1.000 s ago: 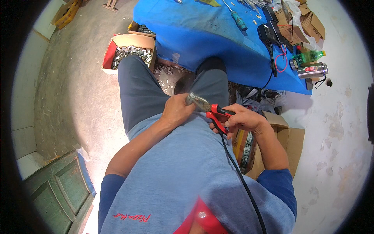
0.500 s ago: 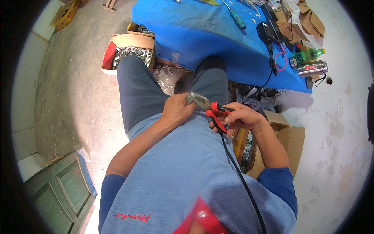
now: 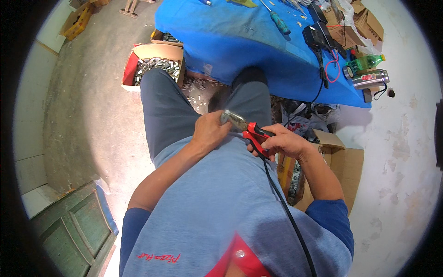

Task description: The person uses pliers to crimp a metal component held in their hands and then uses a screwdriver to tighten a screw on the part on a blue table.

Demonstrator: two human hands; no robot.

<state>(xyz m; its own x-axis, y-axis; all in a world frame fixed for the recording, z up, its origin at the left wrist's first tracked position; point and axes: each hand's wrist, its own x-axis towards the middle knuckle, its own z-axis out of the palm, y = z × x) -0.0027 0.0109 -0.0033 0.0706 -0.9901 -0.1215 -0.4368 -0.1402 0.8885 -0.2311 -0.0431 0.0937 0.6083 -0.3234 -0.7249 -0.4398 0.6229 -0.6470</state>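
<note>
The pliers [image 3: 250,129] lie between the two hands, in front of the person's waist, their long axis slanting from far left to near right. The nose points toward the left hand [image 3: 210,131], and the red-and-black handles run back into the right hand [image 3: 287,141]. The right hand's fingers are clamped around the handles, which stand a little apart. The left hand's fingers are closed on a small grey metal piece [image 3: 224,117] at the tip of the nose — much of their grip is hidden, and I cannot tell how firmly the nose bites on it. The left hand is nearer to the piece; the right is nearer to the pivot and handles.

Counted, there is one pair of pliers, one metal piece at its tip and one black cable [image 3: 288,215] running from beside the handles toward the near edge. On the blue-covered surface [image 3: 230,44], at the far side, lie one screwdriver [image 3: 280,24], one green bottle [image 3: 368,62] and one steel flask [image 3: 370,79], the last two toward the right. On the floor at far left, one open carton [image 3: 154,50] holds shiny metal parts — too many to count.
</note>
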